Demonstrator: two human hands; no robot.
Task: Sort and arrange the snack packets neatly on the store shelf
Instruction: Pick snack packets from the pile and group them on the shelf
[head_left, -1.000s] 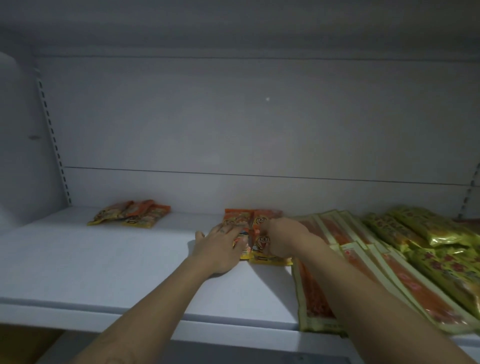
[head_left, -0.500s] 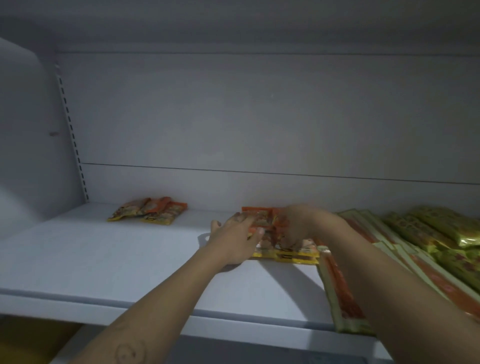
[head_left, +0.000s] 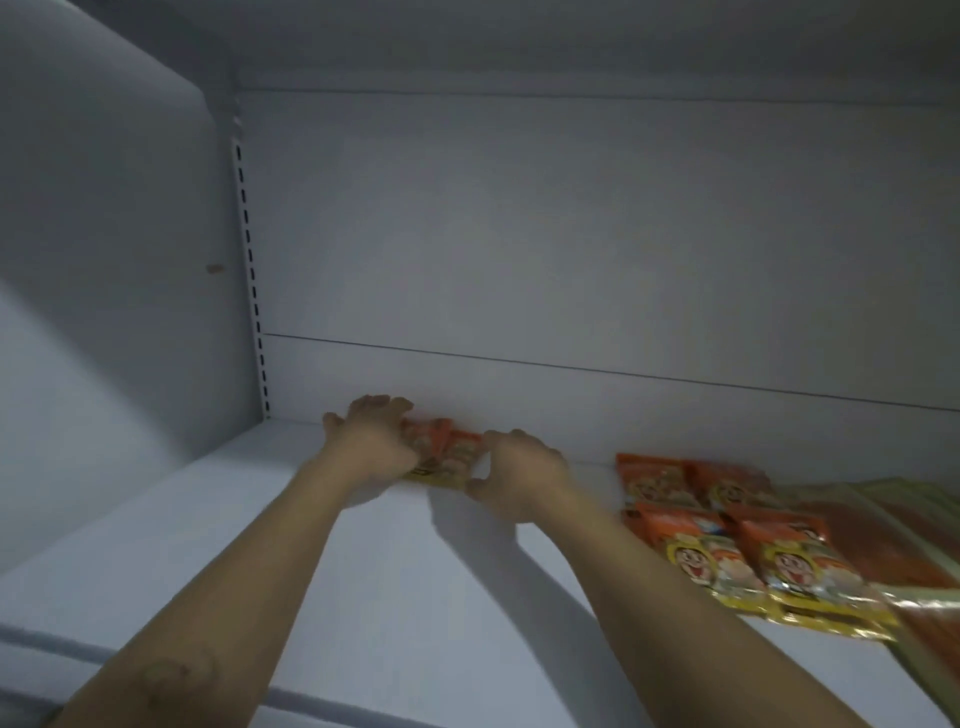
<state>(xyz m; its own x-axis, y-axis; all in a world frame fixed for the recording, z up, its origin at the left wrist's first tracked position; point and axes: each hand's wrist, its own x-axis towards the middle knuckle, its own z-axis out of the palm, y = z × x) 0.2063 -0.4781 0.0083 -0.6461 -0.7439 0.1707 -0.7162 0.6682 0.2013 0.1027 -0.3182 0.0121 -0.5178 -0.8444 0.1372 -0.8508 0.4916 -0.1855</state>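
Note:
A small pile of orange snack packets (head_left: 448, 453) lies at the back of the white shelf (head_left: 363, 597), near the rear wall. My left hand (head_left: 375, 448) covers the pile's left part with its fingers curled over it. My right hand (head_left: 525, 474) holds the pile's right edge between thumb and fingers. Much of the pile is hidden under both hands. To the right, several orange and yellow packets (head_left: 727, 535) with a cartoon face lie flat in two neat rows, apart from my hands.
Long flat packets with red contents (head_left: 893, 545) lie at the far right, partly under the orange rows. A slotted upright rail (head_left: 250, 280) runs up the back left corner beside the side panel (head_left: 104, 260). The shelf's front lip (head_left: 337, 699) crosses below my forearms.
Both hands left the orange packets in the middle, which now lie in rows, and reached left to the small pile by the back wall. The view swung left with them.

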